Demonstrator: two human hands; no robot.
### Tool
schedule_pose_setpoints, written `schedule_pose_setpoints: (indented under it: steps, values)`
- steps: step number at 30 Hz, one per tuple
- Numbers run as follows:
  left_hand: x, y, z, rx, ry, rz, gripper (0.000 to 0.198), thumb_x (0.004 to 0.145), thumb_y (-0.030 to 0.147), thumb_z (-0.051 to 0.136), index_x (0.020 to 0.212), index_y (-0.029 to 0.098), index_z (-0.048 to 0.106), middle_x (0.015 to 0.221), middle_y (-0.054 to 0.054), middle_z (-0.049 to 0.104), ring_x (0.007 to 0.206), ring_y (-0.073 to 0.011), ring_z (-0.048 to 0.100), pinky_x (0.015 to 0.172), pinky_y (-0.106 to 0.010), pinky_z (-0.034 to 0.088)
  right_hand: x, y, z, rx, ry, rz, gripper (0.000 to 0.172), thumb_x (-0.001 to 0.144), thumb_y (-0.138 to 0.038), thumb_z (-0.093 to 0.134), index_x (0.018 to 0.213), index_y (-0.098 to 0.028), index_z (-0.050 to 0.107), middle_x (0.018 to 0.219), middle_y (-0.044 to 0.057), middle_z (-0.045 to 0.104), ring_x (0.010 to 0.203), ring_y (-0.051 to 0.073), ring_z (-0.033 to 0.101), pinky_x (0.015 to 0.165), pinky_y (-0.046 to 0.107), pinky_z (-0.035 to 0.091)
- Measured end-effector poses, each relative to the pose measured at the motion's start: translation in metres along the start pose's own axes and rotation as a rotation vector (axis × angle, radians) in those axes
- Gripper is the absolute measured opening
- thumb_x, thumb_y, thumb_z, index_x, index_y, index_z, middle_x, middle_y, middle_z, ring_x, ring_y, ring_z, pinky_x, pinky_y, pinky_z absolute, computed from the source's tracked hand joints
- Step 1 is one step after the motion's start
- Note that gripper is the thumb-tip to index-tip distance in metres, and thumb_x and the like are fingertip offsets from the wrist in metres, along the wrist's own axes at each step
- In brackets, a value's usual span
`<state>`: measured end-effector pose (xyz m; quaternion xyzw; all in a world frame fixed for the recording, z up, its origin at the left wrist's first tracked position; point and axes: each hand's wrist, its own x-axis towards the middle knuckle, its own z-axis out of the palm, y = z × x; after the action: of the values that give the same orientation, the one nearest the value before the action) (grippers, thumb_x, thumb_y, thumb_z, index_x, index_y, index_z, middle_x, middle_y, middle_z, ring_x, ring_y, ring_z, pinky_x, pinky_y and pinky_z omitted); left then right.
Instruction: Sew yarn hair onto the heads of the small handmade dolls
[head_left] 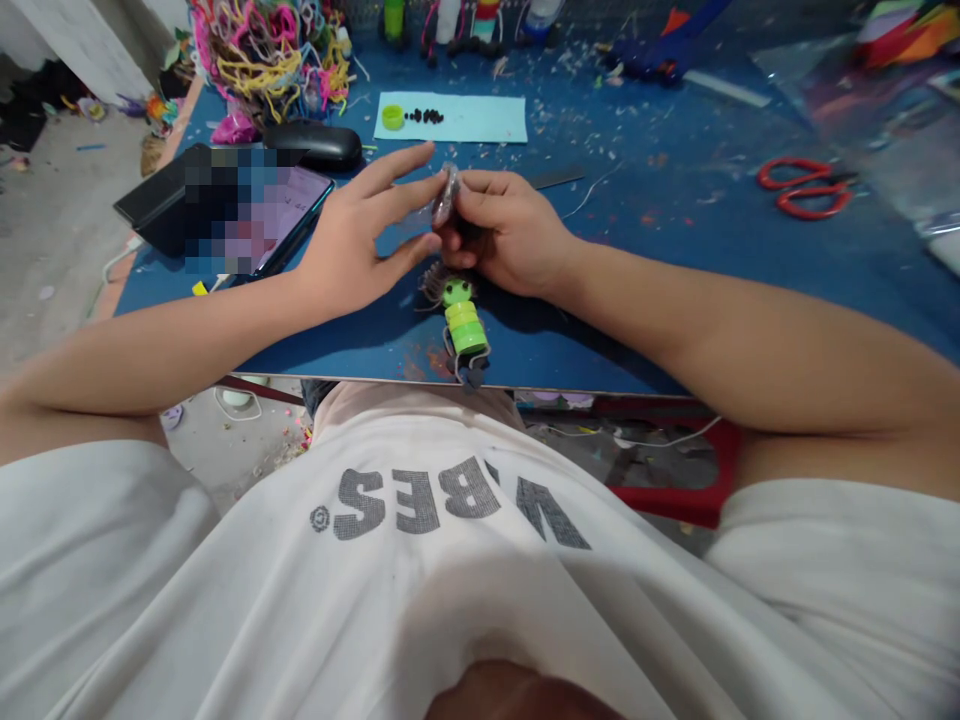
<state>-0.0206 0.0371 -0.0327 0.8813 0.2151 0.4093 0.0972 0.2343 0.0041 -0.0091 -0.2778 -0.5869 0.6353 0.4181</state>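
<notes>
Above the near table edge, my right hand (510, 225) is closed, with thumb and fingers pinching a small dark brownish lump in shiny clear plastic (445, 196). What exactly it is I cannot make out. From the left, my left hand (367, 225) reaches toward it with fingers spread, one fingertip at the plastic's edge. Just below both hands lies a small doll of green and yellow bottle caps (466, 322), with dark eyes, stringy brownish hair, cord limbs and dark feet.
Farther back on the blue table (675, 290), a pale blue paper strip (491, 118) holds a green cap (392, 117) and several black beads (429, 116). Red-handled scissors (810, 187) lie right. A phone (292, 215), black case (319, 145) and tangled colourful yarn (270, 60) occupy the left.
</notes>
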Motion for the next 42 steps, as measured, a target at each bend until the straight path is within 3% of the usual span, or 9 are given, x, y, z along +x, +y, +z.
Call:
schedule_pose_setpoints:
  steps: [3,9,14,20,27,32,35,37,42]
  values:
    - [0.003,-0.004,-0.004,0.041,-0.016,0.121,0.063,0.113,0.064,0.078,0.168,0.034,0.081,0.188,-0.017,0.066,0.153,-0.044,0.082,0.127,-0.066,0.069,0.0,-0.001,0.002,-0.011,-0.004,-0.005,0.064,0.074,-0.084,0.105,0.082,-0.029,0.074,0.07,-0.001,0.051,0.064,0.017,0.037,0.058,0.033,0.026]
    - [0.014,0.006,-0.008,-0.245,0.132,0.052,0.043,0.116,0.058,0.082,0.149,0.033,0.094,0.17,-0.014,0.082,0.154,-0.0383,0.081,0.132,-0.058,0.066,0.001,0.004,-0.008,-0.016,0.001,0.006,0.064,0.075,-0.081,0.107,0.087,-0.029,0.072,0.078,0.001,0.058,0.069,0.019,0.047,0.06,0.035,0.039]
    - [0.015,-0.004,0.006,-0.625,0.203,-0.196,0.033,0.1,0.059,0.093,0.123,0.037,0.101,0.147,-0.004,0.093,0.144,-0.0361,0.082,0.128,-0.055,0.066,0.001,0.004,-0.013,-0.044,0.018,0.026,0.064,0.074,-0.082,0.106,0.087,-0.03,0.071,0.081,0.001,0.062,0.072,0.021,0.054,0.062,0.037,0.05]
    - [0.015,0.016,0.013,-0.859,0.21,-0.395,0.04,0.083,0.045,0.111,0.119,0.038,0.095,0.132,-0.001,0.094,0.127,-0.0324,0.085,0.113,-0.048,0.07,0.001,0.003,-0.002,-0.075,0.002,-0.015,0.07,0.078,-0.087,0.103,0.086,-0.028,0.067,0.074,-0.001,0.057,0.067,0.017,0.045,0.061,0.033,0.038]
    - [0.019,0.034,0.008,-0.956,0.249,-0.461,0.047,0.091,0.018,0.103,0.134,0.029,0.087,0.107,-0.001,0.092,0.094,-0.0198,0.083,0.086,-0.034,0.065,0.009,0.01,-0.011,-0.152,0.291,-0.098,0.074,0.09,-0.098,0.087,0.082,-0.03,0.061,0.066,-0.007,0.036,0.059,0.014,0.022,0.056,0.035,0.017]
    - [0.02,0.045,0.003,-1.092,0.166,-0.608,0.045,0.098,-0.002,0.089,0.138,0.02,0.084,0.097,0.0,0.087,0.084,-0.0145,0.078,0.08,-0.028,0.06,0.007,0.006,-0.026,-0.245,0.398,-0.199,0.03,0.098,-0.064,0.082,0.12,-0.043,0.082,0.107,0.001,0.064,0.076,0.022,0.048,0.067,0.041,0.049]
    - [0.022,0.052,0.0,-1.134,0.117,-0.746,0.047,0.1,-0.012,0.077,0.136,0.018,0.084,0.093,0.001,0.085,0.08,-0.0112,0.076,0.078,-0.025,0.056,-0.006,-0.003,-0.02,-0.446,0.388,-0.27,0.048,0.1,-0.059,0.088,0.145,-0.047,0.077,0.144,0.006,0.067,0.113,0.029,0.067,0.095,0.047,0.066]
    - [0.023,0.052,0.0,-1.187,0.078,-0.754,0.047,0.099,-0.011,0.076,0.133,0.02,0.086,0.093,0.001,0.085,0.078,-0.0108,0.075,0.077,-0.024,0.057,-0.016,-0.009,-0.013,-0.534,0.345,-0.199,0.061,0.101,-0.063,0.09,0.158,-0.055,0.069,0.148,0.007,0.068,0.137,0.035,0.067,0.108,0.052,0.069]
    - [0.02,0.034,0.006,-1.252,0.018,-0.702,0.051,0.086,0.001,0.091,0.132,0.021,0.09,0.097,-0.004,0.086,0.083,-0.0153,0.079,0.077,-0.029,0.062,-0.024,-0.009,-0.005,-0.6,0.35,-0.251,0.037,0.107,-0.071,0.084,0.137,-0.05,0.076,0.157,0.004,0.067,0.118,0.031,0.074,0.106,0.05,0.071]
